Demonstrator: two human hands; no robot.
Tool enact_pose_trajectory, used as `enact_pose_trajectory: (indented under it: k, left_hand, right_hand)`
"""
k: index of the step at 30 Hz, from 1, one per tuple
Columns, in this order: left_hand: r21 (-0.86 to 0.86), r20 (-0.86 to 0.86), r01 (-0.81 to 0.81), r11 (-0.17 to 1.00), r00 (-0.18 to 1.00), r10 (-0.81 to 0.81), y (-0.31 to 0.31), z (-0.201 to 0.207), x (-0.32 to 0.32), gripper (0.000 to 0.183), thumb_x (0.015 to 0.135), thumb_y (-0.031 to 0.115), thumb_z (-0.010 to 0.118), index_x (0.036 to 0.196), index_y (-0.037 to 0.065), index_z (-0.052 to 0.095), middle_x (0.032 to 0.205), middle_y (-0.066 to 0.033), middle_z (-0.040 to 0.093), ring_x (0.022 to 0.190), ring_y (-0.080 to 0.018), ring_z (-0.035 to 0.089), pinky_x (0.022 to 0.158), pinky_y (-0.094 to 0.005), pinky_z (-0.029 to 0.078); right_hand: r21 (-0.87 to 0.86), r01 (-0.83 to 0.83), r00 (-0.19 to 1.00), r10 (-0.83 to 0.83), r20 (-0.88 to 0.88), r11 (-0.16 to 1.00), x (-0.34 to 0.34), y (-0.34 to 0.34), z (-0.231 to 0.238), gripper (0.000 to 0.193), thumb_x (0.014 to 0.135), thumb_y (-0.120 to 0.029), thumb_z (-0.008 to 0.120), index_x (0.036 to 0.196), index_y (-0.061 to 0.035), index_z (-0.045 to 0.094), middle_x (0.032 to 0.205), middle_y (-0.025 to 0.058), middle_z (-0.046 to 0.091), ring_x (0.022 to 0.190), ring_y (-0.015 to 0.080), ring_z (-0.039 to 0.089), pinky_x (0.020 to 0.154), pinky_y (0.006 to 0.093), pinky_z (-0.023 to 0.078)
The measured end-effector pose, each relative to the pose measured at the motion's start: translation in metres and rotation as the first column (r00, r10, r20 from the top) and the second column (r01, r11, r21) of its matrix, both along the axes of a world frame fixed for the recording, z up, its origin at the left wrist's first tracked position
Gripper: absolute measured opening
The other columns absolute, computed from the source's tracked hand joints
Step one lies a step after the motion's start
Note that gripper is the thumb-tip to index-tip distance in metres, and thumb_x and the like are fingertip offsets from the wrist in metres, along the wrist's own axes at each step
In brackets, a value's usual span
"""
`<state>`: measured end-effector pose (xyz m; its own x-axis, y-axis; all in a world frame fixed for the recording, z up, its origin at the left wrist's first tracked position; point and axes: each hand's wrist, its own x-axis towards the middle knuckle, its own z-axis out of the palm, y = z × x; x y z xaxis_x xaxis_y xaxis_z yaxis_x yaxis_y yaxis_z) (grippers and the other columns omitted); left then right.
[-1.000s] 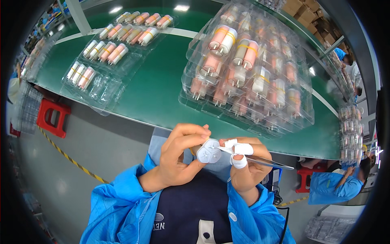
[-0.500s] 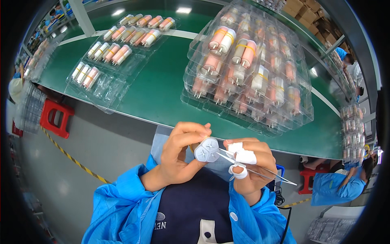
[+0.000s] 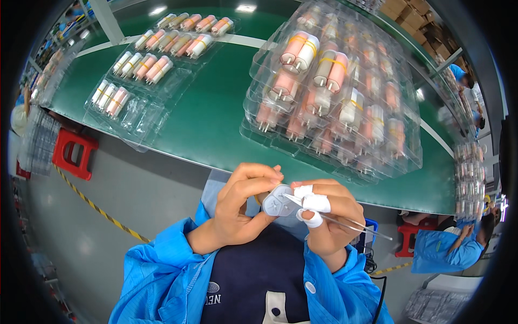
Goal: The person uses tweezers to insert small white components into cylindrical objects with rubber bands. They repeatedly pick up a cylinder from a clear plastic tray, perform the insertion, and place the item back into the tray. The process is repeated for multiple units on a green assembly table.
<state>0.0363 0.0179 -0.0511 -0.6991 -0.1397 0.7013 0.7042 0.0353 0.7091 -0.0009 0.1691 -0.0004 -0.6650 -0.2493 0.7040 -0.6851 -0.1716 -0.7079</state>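
Note:
Held over the near edge of the green table is a small bundle of tubes (image 3: 277,204), its pale grey three-lobed end facing up toward me. My left hand (image 3: 237,208) is closed around its side, thumb below and fingers above. In my right hand (image 3: 333,221) is a pair of metal tweezers (image 3: 373,232), pinched between taped fingers. White tape wraps several fingertips and the thumb. The tweezers' tips touch or nearly touch the upper part of the grey end face; exact contact is too small to tell.
A tall stack of clear plastic trays (image 3: 253,132) with pink and white tubes stands on the green table (image 3: 210,102), right of centre. Partly filled clear trays (image 3: 143,121) lie at left. A red stool (image 3: 73,154) is on the floor left; a person in blue (image 3: 445,248) sits at right.
The tweezers' tips have moved left and up, from the right edge of the grey end face onto its upper part. The bundle has turned and tilted slightly in my left hand.

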Motion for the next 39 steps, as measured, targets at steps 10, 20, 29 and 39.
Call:
enact_pose_trajectory:
  k: [10, 20, 29, 39]
  left_hand:
    - [-0.062, 0.017, -0.008, 0.998, 1.000, 0.009, -0.001, 0.000, -0.002, 0.048, 0.069, -0.005, 0.072, 0.114, -0.002, 0.054, 0.109, -0.0214, 0.056, 0.099, -0.0312, 0.059, 0.095, -0.0460, 0.048]
    - [-0.170, 0.046, 0.041, 0.985, 0.998, -0.034, -0.007, 0.001, 0.003, 0.049, 0.076, -0.005, 0.071, 0.118, -0.001, 0.046, 0.113, -0.0216, 0.049, 0.104, -0.0284, 0.057, 0.102, -0.0482, 0.045]
    - [-0.151, 0.034, 0.049, 0.987, 0.998, -0.044, -0.006, 0.002, 0.006, 0.051, 0.076, -0.005, 0.072, 0.118, -0.001, 0.043, 0.114, -0.0216, 0.049, 0.106, -0.0285, 0.057, 0.103, -0.0495, 0.043]
    - [-0.113, 0.004, 0.070, 0.991, 0.998, -0.070, -0.005, 0.006, 0.007, 0.050, 0.077, -0.005, 0.071, 0.117, 0.001, 0.042, 0.115, -0.0211, 0.048, 0.105, -0.0290, 0.057, 0.102, -0.0513, 0.044]
  right_hand:
    - [-0.091, 0.033, 0.974, -0.011, 0.227, 0.995, 0.002, -0.003, -0.003, 0.016, 0.075, 0.002, 0.072, 0.090, 0.0043, 0.067, 0.088, 0.0195, 0.069, 0.080, 0.0256, 0.069, 0.070, 0.0322, 0.055]
    - [-0.023, -0.008, 0.980, 0.012, 0.198, 1.000, 0.003, 0.000, 0.000, 0.018, 0.075, -0.001, 0.074, 0.092, 0.0033, 0.068, 0.089, 0.0190, 0.069, 0.080, 0.0241, 0.068, 0.068, 0.0305, 0.055]
    - [-0.057, -0.046, 0.978, 0.057, 0.200, 0.997, 0.006, 0.005, 0.000, 0.017, 0.076, -0.001, 0.072, 0.091, 0.0052, 0.066, 0.090, 0.0198, 0.069, 0.085, 0.0280, 0.069, 0.072, 0.0326, 0.055]
    - [-0.101, -0.026, 0.981, 0.045, 0.187, 0.995, 0.016, 0.005, -0.001, 0.019, 0.077, -0.003, 0.072, 0.093, 0.0057, 0.066, 0.091, 0.0201, 0.069, 0.085, 0.0275, 0.069, 0.072, 0.0328, 0.055]
